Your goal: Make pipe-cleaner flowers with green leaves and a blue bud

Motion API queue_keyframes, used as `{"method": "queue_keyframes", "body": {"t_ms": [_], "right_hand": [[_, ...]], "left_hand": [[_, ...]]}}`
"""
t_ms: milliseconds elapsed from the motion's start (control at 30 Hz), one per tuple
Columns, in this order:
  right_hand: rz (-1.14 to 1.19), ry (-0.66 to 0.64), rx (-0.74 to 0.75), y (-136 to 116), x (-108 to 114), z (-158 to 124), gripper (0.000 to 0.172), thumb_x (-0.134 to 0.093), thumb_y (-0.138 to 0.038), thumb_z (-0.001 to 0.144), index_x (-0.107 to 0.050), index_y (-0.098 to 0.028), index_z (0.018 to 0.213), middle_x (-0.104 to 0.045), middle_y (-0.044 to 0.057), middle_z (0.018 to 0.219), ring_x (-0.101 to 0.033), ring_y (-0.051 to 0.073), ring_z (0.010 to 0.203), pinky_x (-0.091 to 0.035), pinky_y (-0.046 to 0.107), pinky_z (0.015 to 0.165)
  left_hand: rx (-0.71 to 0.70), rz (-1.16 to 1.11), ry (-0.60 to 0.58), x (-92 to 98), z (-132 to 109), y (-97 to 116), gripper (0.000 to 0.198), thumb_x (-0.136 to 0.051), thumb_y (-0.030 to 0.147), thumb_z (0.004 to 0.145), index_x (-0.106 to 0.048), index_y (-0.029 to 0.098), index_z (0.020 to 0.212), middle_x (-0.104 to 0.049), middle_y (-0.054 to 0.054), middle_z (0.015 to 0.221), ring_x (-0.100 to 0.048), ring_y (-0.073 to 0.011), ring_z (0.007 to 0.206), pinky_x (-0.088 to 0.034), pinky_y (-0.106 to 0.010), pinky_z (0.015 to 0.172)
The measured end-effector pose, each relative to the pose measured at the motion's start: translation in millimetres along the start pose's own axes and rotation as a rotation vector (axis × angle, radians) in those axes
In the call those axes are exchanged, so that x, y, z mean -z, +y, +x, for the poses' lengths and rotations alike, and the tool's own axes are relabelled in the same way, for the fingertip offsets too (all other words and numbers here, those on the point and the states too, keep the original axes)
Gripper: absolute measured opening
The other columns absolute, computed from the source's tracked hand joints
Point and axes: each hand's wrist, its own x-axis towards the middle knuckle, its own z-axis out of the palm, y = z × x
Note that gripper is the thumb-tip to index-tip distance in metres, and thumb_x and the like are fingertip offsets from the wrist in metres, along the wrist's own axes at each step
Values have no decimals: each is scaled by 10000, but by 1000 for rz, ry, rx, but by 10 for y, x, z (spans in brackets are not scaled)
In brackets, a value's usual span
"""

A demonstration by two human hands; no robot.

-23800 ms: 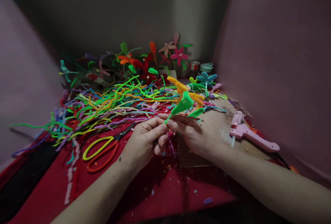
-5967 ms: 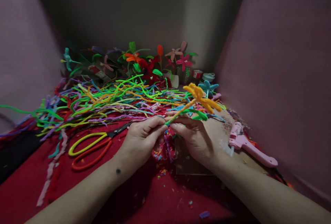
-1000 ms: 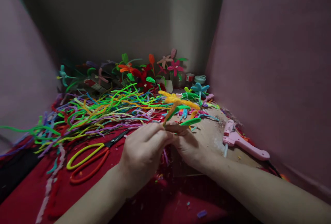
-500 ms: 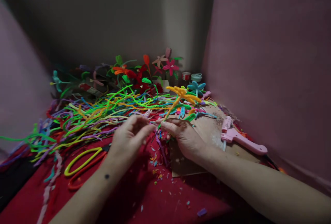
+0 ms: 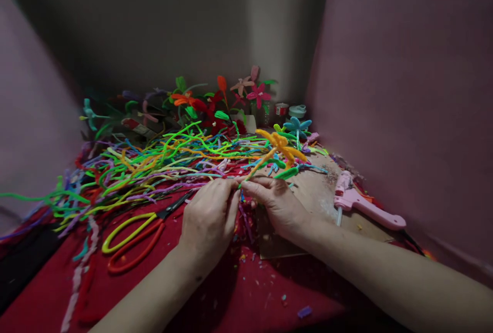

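Between my two hands is a pipe-cleaner flower [image 5: 278,142] with yellow-orange petals, a yellow stem and green leaves. It tilts up and to the right. My right hand [image 5: 279,202] pinches the lower stem between thumb and fingers. My left hand [image 5: 211,212] has its fingers closed at the stem's bottom end, thumb pressed against the index finger; its fingertips are partly hidden. A bit of green shows where the fingertips of both hands meet. Left of my left hand lie scissors [image 5: 134,240] with one yellow and one red handle loop.
Loose pipe cleaners [image 5: 154,163] spread across the red cloth [image 5: 269,297]. At right a pink glue gun [image 5: 365,207] rests on a cardboard sheet [image 5: 316,194]. Finished flowers [image 5: 260,95] stand along the back wall. A blue flower [image 5: 297,126] is behind the yellow one. Scraps litter the front.
My left hand has moved right and closed on the stem's lower end, where it was apart before. The scissors' blades now show. The whole view has shifted slightly.
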Motion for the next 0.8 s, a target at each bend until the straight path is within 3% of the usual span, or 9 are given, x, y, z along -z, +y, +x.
{"method": "queue_keyframes", "body": {"t_ms": [100, 233, 467, 667, 800], "right_hand": [[10, -25, 20, -15, -9, -8, 240, -608, -377, 787, -720, -245, 953, -688, 18, 866, -592, 170, 822, -442, 292, 703], [52, -93, 88, -59, -29, -16, 204, -598, -313, 802, -718, -262, 959, -692, -8, 836, -602, 170, 863, -432, 332, 842], [-232, -80, 155, -132, -5, 1, 189, -575, -249, 806, -735, -265, 904, -673, 9, 864, -587, 187, 884, -417, 352, 871], [-212, -112, 160, -119, 1, 24, 210, -558, -246, 812, -726, -280, 933, -656, -1, 899, -575, 170, 899, -414, 343, 888], [-123, -142, 118, -122, -10, 35, 200, -564, -246, 808, -725, -280, 921, -683, -14, 833, -596, 165, 864, -440, 334, 862]], "left_hand": [[77, -119, 8, 18, 4, 19, 130, -497, 219, 832, -616, 198, 879, -673, -58, 850, -614, -194, 795, -429, -282, 748], [276, -344, 27, 70, 29, 44, 67, -569, 235, 782, -633, 216, 783, -637, 1, 690, -551, -137, 602, -408, -233, 616], [792, -1061, -270, 98, 97, 8, 187, -638, 312, 728, -538, 161, 684, -494, 56, 506, -377, -37, 345, -284, -141, 325], [873, -1395, -473, 91, 115, -88, 206, -644, 290, 747, -526, 146, 657, -445, 71, 460, -272, -8, 282, -259, -111, 239], [902, -1511, -491, 99, 123, -102, 154, -640, 241, 743, -536, 140, 690, -477, 65, 494, -272, -3, 281, -265, -99, 223]]}}
